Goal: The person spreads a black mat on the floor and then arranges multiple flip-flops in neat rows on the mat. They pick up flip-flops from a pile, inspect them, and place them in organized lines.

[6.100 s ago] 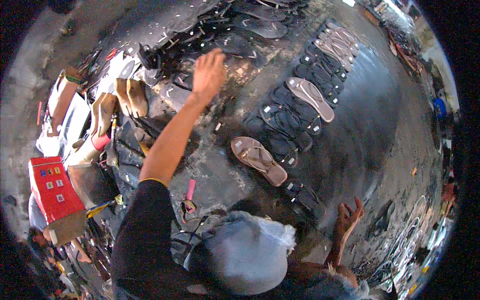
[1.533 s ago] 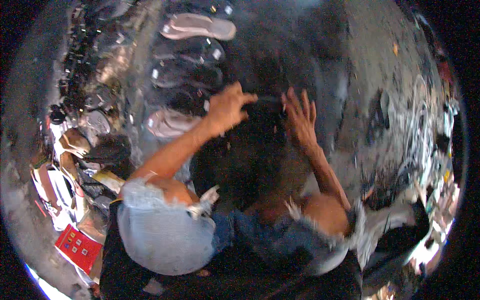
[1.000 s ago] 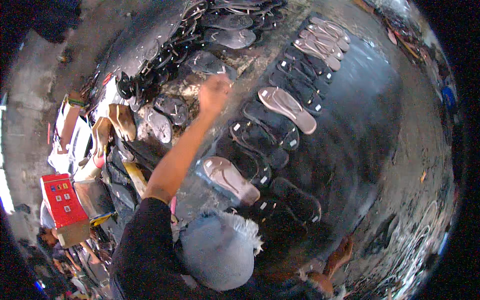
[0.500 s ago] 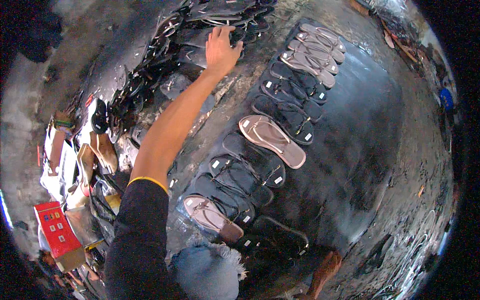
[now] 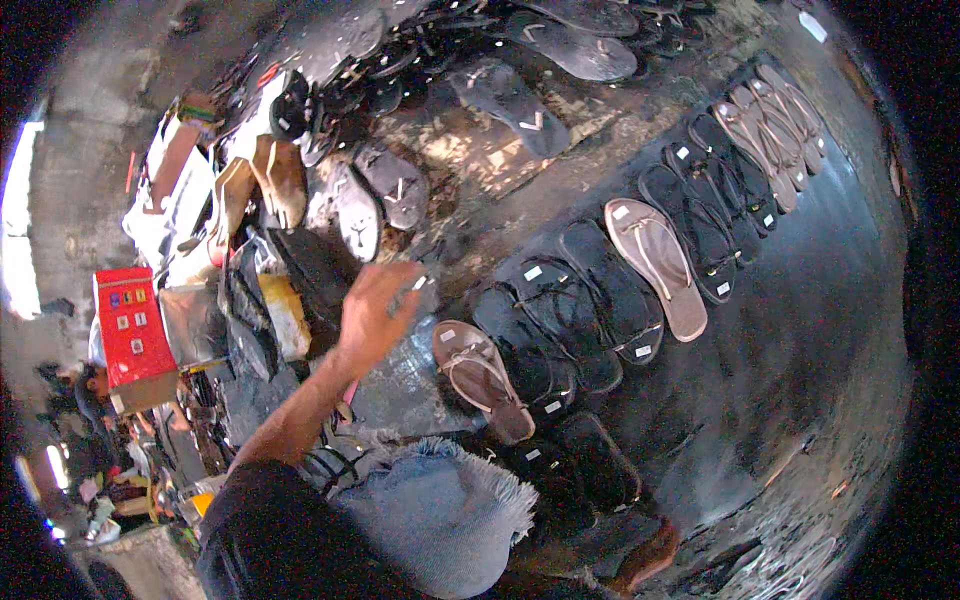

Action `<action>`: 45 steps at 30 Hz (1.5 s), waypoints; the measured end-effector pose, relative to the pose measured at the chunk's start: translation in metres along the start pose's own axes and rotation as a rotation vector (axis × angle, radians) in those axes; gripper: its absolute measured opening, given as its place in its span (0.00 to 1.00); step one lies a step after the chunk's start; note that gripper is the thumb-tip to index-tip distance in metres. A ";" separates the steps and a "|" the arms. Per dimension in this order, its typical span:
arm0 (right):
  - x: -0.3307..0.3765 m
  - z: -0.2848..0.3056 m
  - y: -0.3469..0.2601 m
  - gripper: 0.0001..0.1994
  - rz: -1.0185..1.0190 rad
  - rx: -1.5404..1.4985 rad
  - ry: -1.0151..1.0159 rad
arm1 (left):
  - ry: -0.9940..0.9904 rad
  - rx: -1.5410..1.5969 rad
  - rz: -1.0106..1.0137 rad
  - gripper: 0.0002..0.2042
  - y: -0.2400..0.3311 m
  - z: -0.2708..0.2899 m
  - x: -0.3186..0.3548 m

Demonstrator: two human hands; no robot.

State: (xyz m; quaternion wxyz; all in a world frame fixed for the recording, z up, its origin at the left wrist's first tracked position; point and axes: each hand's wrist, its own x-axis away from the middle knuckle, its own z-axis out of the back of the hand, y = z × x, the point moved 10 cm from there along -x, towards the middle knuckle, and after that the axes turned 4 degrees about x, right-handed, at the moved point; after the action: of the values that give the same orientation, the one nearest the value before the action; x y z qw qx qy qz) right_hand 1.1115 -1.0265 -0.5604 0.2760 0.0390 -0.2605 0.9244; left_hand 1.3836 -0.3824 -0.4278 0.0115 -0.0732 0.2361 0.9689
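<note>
The left hand (image 5: 380, 308) is over the grey floor (image 5: 400, 392), just off the left edge of the dark mat (image 5: 740, 380). Its fingers are blurred, so I cannot tell whether the grip is apart or together; a small white piece (image 5: 420, 283) shows right by the fingertips, perhaps only behind them. The right hand (image 5: 648, 560) is low and shadowed near the mat's near edge; its grip cannot be made out either.

Sandals line the mat's left edge: a brown thong sandal (image 5: 485, 380) at the near end, closest to the left hand, then black thong sandals (image 5: 620, 290), a pinkish-beige thong sandal (image 5: 655, 265) among them, and beige thong sandals (image 5: 765, 125) clustered at the far left corner. Beyond that edge, on the floor, lie two grey sandals (image 5: 395, 187) side by side, near wooden shoe lasts (image 5: 277, 180). A frayed denim knee (image 5: 430, 515) covers part of the near left corner.
</note>
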 end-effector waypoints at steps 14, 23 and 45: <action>-0.005 0.030 -0.101 0.32 -0.002 -0.341 0.390 | 0.347 -0.320 -0.201 0.26 -0.030 0.034 -0.108; -0.015 0.050 -0.223 0.21 0.329 -0.637 0.237 | -0.197 0.442 -1.037 0.21 0.258 0.052 0.049; 0.016 0.107 -0.300 0.34 0.937 -0.354 0.357 | -0.380 0.480 -1.402 0.13 0.360 0.072 0.107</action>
State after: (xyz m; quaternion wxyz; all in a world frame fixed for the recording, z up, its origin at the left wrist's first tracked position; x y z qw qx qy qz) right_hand 1.2499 -0.8589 -0.3269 -0.1244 -0.2866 -0.3509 0.8828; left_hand 1.2472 -0.6705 -0.2166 0.6797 -0.0336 0.3325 0.6529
